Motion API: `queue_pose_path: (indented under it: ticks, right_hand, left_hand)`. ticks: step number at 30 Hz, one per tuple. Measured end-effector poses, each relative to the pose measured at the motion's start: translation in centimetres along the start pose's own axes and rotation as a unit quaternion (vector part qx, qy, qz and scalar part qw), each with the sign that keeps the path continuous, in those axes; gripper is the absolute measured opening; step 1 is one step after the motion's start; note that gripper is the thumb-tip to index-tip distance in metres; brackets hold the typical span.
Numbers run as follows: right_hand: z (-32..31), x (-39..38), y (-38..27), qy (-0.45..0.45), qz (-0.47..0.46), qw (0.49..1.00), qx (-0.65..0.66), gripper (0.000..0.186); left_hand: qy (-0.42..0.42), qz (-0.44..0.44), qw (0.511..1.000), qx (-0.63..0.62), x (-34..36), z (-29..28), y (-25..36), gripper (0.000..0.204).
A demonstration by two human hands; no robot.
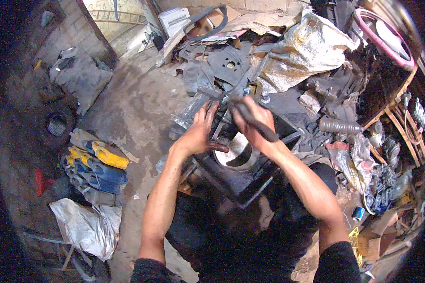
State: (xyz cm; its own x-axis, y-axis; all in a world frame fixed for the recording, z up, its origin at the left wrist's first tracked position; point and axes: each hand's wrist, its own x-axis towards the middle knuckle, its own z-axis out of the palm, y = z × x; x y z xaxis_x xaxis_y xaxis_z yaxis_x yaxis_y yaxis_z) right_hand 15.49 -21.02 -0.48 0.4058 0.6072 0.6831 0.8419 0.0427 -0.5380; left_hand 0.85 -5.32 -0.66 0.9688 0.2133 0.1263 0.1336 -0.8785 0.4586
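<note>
Low in front of me sits a black box-like frame (pixel 243 191) with a pale round opening (pixel 236 160) in its upper face. My left hand (pixel 197 133) rests at its left side, fingers stretched forward beside dark metal parts and thumb spread toward the opening. In my right hand (pixel 256 123), closed and blurred, is a tool with a dark handle (pixel 265 131). The handle's end points back toward my wrist. Motion and my fingers hide the tool's working end, so its kind is unclear.
A stained sack (pixel 307 52) and flat dark scrap (pixel 231 66) lie beyond the frame. Yellow and blue pieces (pixel 97 160) and a white sack (pixel 89 226) are at left. To the right are a plastic bottle (pixel 339 125), a can (pixel 358 213) and a pink ring (pixel 362 30).
</note>
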Motion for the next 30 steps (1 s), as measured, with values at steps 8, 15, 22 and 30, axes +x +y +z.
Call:
queue_pose_path:
  ticks: [8,15,22,30]
  right_hand:
    - [-0.3,-0.7,-0.8,-0.188,0.050,0.967,0.166,0.026]
    - [0.7,1.0,0.1,-0.042,0.182,0.947,0.262,0.033]
    - [1.7,2.3,2.7,0.043,0.164,0.975,0.144,0.031]
    - [2.3,1.3,3.4,0.010,0.113,0.977,0.179,0.025]
  left_hand:
    - [0.023,0.031,0.999,0.013,-0.4,0.3,-1.2,0.129]
    - [0.022,0.018,0.999,0.030,-0.3,0.3,-0.4,0.115]
    - [0.017,-0.015,1.000,0.006,0.5,0.8,-0.2,0.106]
    - [0.022,-0.011,0.999,0.031,0.6,0.8,-0.5,0.105]
